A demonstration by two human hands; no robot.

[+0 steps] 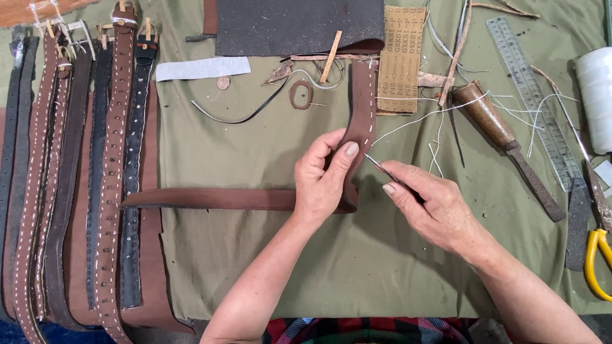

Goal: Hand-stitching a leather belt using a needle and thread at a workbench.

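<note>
One brown leather strap [360, 114] is pinched by the left hand [325, 175]; one needle [377, 164] beside it is gripped by the right hand [424, 204], its eye hidden. Some eight belts [76, 178] left of the strap are cut off.

We see a brown leather strap [361, 108] edged with white stitching, lying on an olive-green cloth [255, 255]. Nearby are tan sandpaper [400, 57], a clear ruler [532, 95], yellow-handled scissors [597, 261], a white thread spool [596, 95], and brown and black belts [76, 191].
</note>
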